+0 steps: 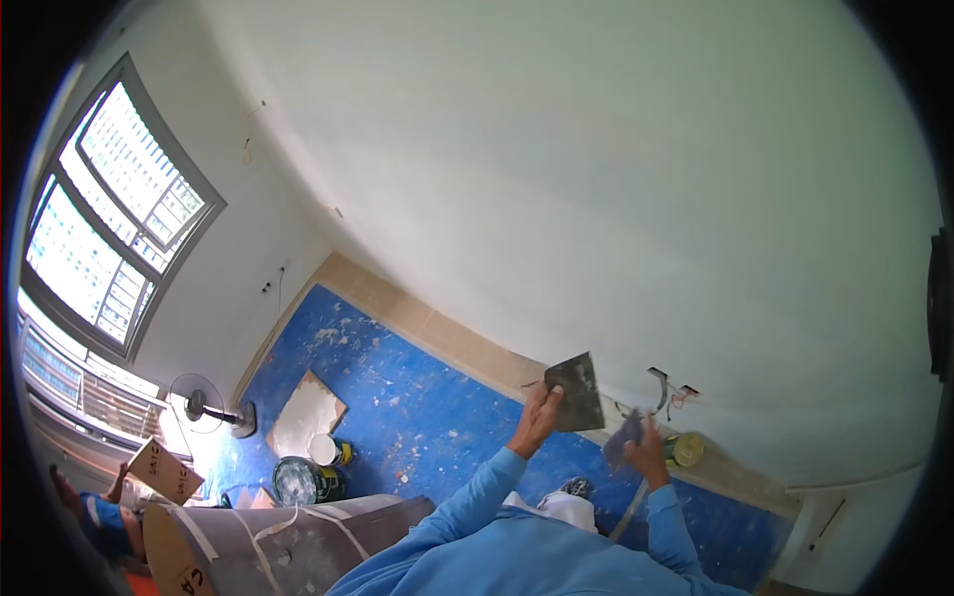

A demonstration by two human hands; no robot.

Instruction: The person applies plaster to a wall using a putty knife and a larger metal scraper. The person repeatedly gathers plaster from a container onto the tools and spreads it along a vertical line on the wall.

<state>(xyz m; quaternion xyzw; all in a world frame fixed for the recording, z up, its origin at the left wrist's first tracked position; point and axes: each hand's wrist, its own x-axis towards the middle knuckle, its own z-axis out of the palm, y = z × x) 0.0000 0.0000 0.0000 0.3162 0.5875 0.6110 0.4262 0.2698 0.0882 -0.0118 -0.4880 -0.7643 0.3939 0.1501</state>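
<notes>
Wall [596, 199]: pale and broad, rising beyond the dark plate [574, 392], the landmark here.
Floor sheet [383, 397]: blue, spattered white, below the plate and spreading left.
Bucket [298, 482]: dark, open, well left of the plate.
Plate: flat, oblong, long axis near upright; the left hand [540, 415] grasps its left edge, thumb across the face.
Blade [623, 442]: blurred, just right of the plate, seemingly apart; grasped by the right hand [648, 455], the farther hand.
Wires [683, 397]: loose, right of the plate.
</notes>
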